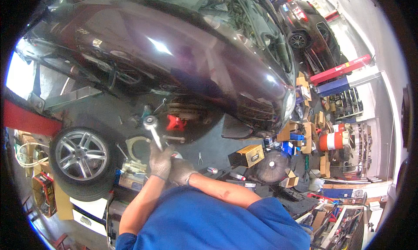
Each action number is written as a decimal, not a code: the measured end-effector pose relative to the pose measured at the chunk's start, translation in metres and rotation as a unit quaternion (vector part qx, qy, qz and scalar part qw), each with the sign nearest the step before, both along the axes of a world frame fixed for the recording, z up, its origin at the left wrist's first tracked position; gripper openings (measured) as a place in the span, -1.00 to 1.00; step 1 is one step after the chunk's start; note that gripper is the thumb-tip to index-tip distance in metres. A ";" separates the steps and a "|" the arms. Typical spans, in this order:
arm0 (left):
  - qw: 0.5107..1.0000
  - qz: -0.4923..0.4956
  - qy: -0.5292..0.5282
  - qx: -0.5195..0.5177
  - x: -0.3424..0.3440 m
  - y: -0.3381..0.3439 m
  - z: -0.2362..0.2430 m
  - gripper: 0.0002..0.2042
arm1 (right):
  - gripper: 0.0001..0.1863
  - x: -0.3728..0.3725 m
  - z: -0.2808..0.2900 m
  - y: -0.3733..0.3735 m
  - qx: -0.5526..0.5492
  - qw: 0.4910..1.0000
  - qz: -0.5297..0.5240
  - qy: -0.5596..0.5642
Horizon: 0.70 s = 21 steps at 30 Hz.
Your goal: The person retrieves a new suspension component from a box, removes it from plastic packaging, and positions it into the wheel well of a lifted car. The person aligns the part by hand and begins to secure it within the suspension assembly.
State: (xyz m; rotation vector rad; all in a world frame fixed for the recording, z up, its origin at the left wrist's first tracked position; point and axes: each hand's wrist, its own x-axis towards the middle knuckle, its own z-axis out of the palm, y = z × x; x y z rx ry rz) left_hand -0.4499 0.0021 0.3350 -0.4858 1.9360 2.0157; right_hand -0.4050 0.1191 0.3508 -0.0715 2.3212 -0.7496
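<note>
My left hand [161, 162], in a grey glove, grips the handle of a metal ratchet wrench [153, 129] whose socket head points up toward the wheel well of a dark raised car [174, 54]. Close beside it, my right hand [180, 170], also gloved, is closed near the bottom of the same handle; a small white thing shows above it. A red brake caliper [175, 123] is visible in the wheel well just right of the wrench head. My blue sleeves fill the lower middle.
A removed alloy wheel with its tyre [82, 160] lies at the left on the floor. A lift arm [65, 99] reaches under the car. Pliers [200, 157], a spray can [212, 170], a wooden box [249, 155], a round fan [272, 166] and cluttered boxes lie to the right. A second car [311, 30] stands at the back.
</note>
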 end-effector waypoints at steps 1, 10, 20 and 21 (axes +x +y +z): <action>0.999 -0.010 -0.039 0.033 0.003 0.009 -0.001 -0.28 | -0.45 0.005 0.002 0.003 0.030 0.997 0.006 0.067; 0.979 -0.170 -0.011 -0.111 0.019 0.017 0.001 -0.18 | -0.59 0.036 -0.025 0.075 -0.146 0.944 -0.286 -0.077; 0.976 0.150 -0.115 -0.108 0.085 -0.089 -0.059 -0.55 | -0.62 0.033 -0.056 0.135 -0.554 0.660 -0.443 -0.246; 0.974 0.170 -0.147 -0.022 0.086 -0.087 -0.056 -0.55 | -0.64 0.029 -0.063 0.139 -0.572 0.634 -0.449 -0.265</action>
